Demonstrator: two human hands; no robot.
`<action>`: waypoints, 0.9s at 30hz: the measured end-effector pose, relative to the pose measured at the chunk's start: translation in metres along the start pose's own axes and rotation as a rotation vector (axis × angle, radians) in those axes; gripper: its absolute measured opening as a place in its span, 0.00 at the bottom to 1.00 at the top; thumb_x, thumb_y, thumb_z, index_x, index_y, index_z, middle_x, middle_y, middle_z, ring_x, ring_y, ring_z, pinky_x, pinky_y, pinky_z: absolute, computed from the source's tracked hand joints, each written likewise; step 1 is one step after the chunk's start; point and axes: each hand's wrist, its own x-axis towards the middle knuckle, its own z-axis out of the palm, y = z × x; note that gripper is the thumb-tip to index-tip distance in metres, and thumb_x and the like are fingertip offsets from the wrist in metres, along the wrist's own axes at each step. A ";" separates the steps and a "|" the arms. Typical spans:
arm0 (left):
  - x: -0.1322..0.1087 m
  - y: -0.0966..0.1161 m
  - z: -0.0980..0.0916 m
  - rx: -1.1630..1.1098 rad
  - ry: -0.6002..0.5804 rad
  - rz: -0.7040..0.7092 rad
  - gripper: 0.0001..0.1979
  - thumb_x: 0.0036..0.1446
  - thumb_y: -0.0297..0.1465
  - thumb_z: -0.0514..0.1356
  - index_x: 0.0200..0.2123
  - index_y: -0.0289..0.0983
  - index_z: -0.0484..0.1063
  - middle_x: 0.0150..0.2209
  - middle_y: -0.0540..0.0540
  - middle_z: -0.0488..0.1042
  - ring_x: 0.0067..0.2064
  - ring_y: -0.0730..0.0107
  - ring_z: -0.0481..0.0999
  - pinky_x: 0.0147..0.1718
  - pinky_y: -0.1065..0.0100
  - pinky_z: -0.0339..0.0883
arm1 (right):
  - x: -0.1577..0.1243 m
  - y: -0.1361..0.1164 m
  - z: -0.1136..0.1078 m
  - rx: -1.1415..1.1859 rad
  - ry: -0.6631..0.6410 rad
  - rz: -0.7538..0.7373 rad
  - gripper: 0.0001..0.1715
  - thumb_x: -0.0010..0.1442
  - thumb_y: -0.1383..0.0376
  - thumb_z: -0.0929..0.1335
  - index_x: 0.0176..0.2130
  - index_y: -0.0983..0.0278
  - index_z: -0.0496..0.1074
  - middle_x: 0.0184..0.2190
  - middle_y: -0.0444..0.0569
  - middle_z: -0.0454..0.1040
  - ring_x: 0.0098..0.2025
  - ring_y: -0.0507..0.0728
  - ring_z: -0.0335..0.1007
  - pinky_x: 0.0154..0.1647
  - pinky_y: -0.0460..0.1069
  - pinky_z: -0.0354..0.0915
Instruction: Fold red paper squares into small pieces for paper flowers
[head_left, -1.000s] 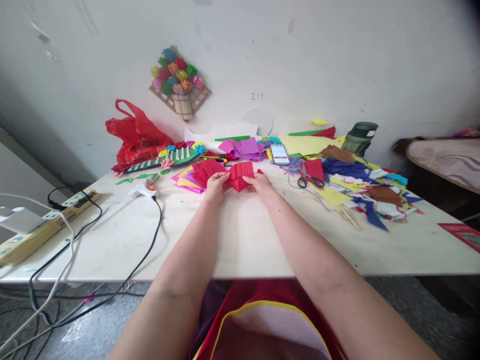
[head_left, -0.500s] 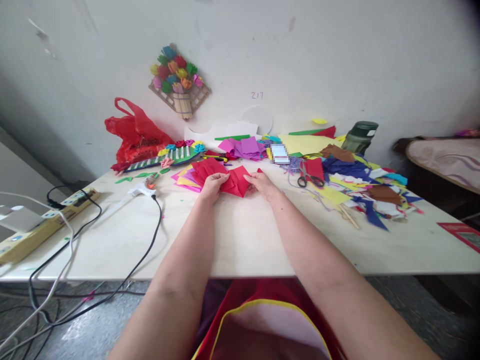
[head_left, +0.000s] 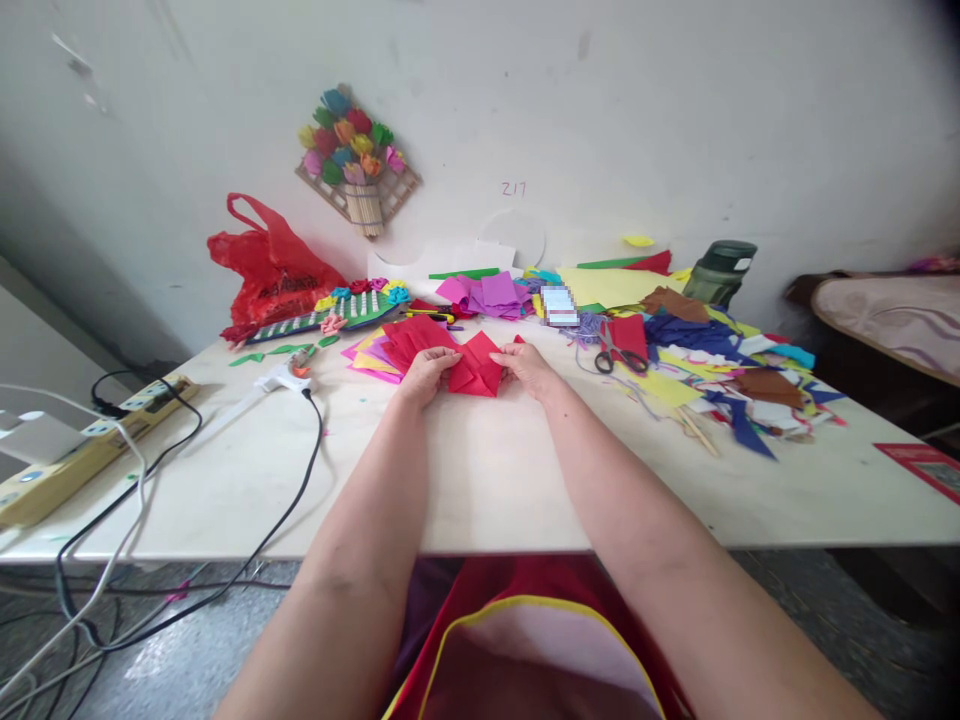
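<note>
Both of my hands hold a folded piece of red paper (head_left: 478,363) just above the table. Thumb and fingertips of my left hand (head_left: 427,374) pinch its left edge, while my right hand (head_left: 528,368) grips the right edge the same way. Creases and overlapping layers show on the paper's face. A fanned stack of red, pink and yellow paper sheets (head_left: 369,360) lies right behind and left of my left hand. To the right of my right hand, scissors (head_left: 619,358) with dark handles rest beside a red scrap.
A white glue gun (head_left: 285,377) with a black cord lies left, near a power strip (head_left: 97,440). A red plastic bag (head_left: 274,265) and purple sheets (head_left: 487,296) sit along the wall. Coloured scraps (head_left: 742,375) and a dark green bottle (head_left: 718,272) are at right.
The red paper has turned slightly between my hands and now shows a flatter, diamond-like face. My hands keep their pinch in nearly the same place.
</note>
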 end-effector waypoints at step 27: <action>0.002 -0.001 -0.002 -0.036 -0.024 0.007 0.13 0.34 0.25 0.64 0.29 0.33 0.69 0.21 0.50 0.72 0.20 0.75 0.70 0.19 0.75 0.61 | 0.003 0.003 0.000 0.038 0.030 -0.039 0.12 0.45 0.73 0.66 0.34 0.68 0.74 0.17 0.41 0.72 0.17 0.47 0.63 0.17 0.41 0.60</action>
